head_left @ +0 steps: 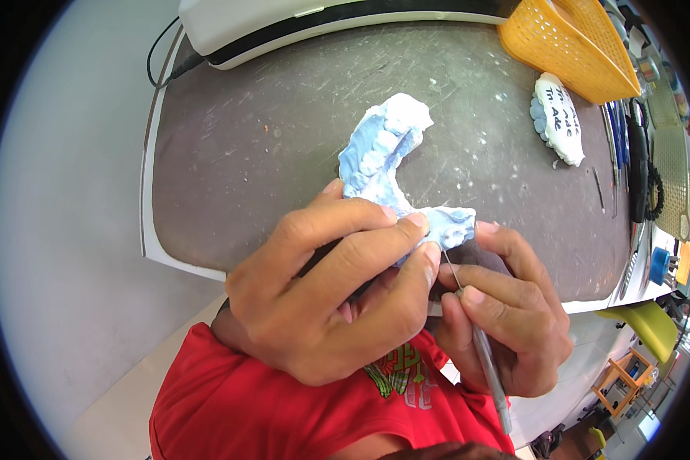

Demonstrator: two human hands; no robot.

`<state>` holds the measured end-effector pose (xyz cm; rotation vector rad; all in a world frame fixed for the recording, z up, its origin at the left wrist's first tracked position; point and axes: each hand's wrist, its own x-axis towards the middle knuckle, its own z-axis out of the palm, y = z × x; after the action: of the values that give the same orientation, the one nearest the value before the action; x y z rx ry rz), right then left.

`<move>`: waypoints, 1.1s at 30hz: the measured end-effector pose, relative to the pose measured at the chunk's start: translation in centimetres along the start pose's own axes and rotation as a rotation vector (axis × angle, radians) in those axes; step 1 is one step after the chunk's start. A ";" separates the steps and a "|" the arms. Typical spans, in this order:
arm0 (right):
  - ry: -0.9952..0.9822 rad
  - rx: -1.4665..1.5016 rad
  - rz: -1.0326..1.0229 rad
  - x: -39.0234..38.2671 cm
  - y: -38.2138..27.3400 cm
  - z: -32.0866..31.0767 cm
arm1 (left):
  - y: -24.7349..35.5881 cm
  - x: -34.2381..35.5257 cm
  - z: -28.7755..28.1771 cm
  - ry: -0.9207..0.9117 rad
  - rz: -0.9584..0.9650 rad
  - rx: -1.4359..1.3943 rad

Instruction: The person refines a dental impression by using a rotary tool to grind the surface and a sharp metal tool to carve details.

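Observation:
A horseshoe-shaped dental cast (377, 157), pale blue with white patches and moulded teeth, is held over the bench top. My left hand (333, 280) is closed on it, thumb and fingertips pressed against its curve; they cover part of the arch. My right hand (514, 318) pinches a slim metal dental instrument (484, 356) like a pen. The instrument's thin tip reaches up to the cast's right arm, beside my left thumb. Whether the tip touches the plaster I cannot tell. One right fingertip rests at the end of that arm.
A second cast (557, 119), white and blue with handwriting, lies on the worn grey bench mat (245, 146). Behind it stands a yellow perforated basket (563, 46). Several slim tools (615, 142) line the right edge. A white-and-black appliance (314, 23) spans the back.

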<state>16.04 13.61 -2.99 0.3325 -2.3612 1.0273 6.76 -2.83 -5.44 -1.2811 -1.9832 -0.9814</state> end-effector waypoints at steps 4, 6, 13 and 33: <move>0.015 -0.009 -0.011 0.2 0.0 0.2 | 0.2 0.1 0.0 0.004 -0.018 0.001; 0.017 -0.007 -0.017 0.1 0.1 0.2 | 0.2 0.2 -0.1 -0.004 -0.019 0.007; 0.024 -0.013 -0.016 0.0 0.0 0.3 | 0.3 0.2 -0.1 -0.006 -0.032 -0.008; 0.027 -0.031 0.030 -0.3 -0.6 0.2 | 0.4 0.1 -0.2 -0.003 -0.066 -0.018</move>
<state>16.51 13.04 -2.88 0.2698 -2.3619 1.0015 7.10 -2.89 -5.13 -1.2346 -2.0347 -1.0305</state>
